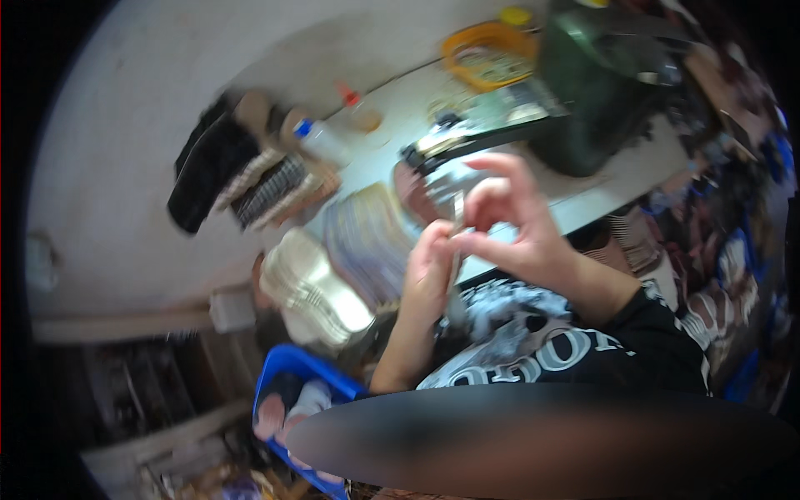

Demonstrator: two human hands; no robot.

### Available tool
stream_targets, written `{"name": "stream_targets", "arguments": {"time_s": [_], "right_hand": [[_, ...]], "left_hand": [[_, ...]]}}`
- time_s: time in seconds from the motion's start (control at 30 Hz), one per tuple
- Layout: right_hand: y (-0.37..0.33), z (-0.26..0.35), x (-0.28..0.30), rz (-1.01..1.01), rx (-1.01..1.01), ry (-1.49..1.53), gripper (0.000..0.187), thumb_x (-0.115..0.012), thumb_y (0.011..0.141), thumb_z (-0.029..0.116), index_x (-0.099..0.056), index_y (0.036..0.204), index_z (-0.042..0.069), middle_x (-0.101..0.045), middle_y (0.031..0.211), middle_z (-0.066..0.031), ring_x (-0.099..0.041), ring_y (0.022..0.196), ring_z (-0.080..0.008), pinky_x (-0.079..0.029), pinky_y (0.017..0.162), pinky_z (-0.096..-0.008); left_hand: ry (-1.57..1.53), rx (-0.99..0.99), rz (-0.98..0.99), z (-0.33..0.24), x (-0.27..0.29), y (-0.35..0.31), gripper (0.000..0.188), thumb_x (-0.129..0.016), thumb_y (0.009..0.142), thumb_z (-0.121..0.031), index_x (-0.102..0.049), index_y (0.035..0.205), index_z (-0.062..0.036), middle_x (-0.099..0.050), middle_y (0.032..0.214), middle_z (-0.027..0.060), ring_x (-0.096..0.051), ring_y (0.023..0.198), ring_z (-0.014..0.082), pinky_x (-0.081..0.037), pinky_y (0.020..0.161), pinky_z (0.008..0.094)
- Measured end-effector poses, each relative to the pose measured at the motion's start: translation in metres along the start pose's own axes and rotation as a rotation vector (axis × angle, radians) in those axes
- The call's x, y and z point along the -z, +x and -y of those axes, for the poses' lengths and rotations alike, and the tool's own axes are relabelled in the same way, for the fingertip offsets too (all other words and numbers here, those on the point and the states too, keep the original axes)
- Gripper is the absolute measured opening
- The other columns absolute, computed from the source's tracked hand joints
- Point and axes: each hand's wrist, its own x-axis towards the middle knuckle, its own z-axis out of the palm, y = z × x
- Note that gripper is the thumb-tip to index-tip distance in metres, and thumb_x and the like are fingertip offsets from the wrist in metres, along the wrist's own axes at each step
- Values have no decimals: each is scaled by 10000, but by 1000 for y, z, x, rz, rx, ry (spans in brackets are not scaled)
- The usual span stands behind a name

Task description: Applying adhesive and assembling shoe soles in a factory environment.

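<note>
The picture is tilted and blurred by motion. My left hand (429, 271) and my right hand (512, 221) meet in the middle of the view, both pinching a thin, long, pale object (457, 218) that runs up and down between the fingers. What the object is I cannot tell. My right index finger arches above it. Under the hands lie a white table (621, 179) and my black shirt with white print (542, 342).
On the table stand a large dark green machine (600, 79), an orange bowl (487, 54) and a small bottle with a blue cap (321, 142). Stacks of flat pieces (312, 287) lie at the left. A blue crate (292, 387) sits low left.
</note>
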Motion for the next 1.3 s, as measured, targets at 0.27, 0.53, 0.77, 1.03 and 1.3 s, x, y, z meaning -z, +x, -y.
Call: {"name": "stream_targets", "arguments": {"time_s": [0.27, 0.53, 0.77, 1.03, 1.3], "right_hand": [[1, -14, 15, 260, 85, 70, 146, -622, 889, 136, -591, 938, 3, -600, 727, -18, -539, 632, -46, -438, 542, -225], [38, 35, 22, 409, 218, -744, 188, -684, 805, 199, -614, 879, 40, -630, 750, -102, -642, 722, -262, -499, 633, -351], [90, 17, 15, 739, 221, -979, 162, -608, 789, 147, -630, 792, -13, -618, 783, -170, -580, 759, -336, -472, 728, -414], [96, 16, -54, 819, 141, -1319, 189, -565, 747, 201, -617, 684, 30, -616, 644, -126, -627, 626, -308, -489, 598, -428], [137, 6, -109, 888, -109, -906, 146, -633, 781, 142, -644, 812, 0, -651, 703, -112, -630, 634, -193, -501, 616, -306]], "left_hand": [[33, 22, 82, -11, 8, -8, 530, -643, 896, -306, -461, 1268, 25, -585, 1112, 73, -565, 986, 134, -438, 850, 243], [-61, -184, -59, -25, -11, 1, 380, -561, 895, -48, -454, 1258, -7, -586, 1123, 115, -590, 1026, 218, -516, 824, 381], [-252, -279, -184, -2, -15, 17, 525, -510, 948, -99, -299, 1423, -171, -505, 1254, 75, -553, 1060, 215, -514, 863, 467], [-169, -364, -346, -8, 0, -7, 566, -388, 978, -12, -153, 1480, -128, -374, 1401, 76, -437, 1129, 122, -390, 878, 226], [-567, -426, -514, -27, 34, -28, 554, -443, 984, -105, -188, 1471, -173, -415, 1334, 20, -461, 979, 97, -410, 751, 228]]}}
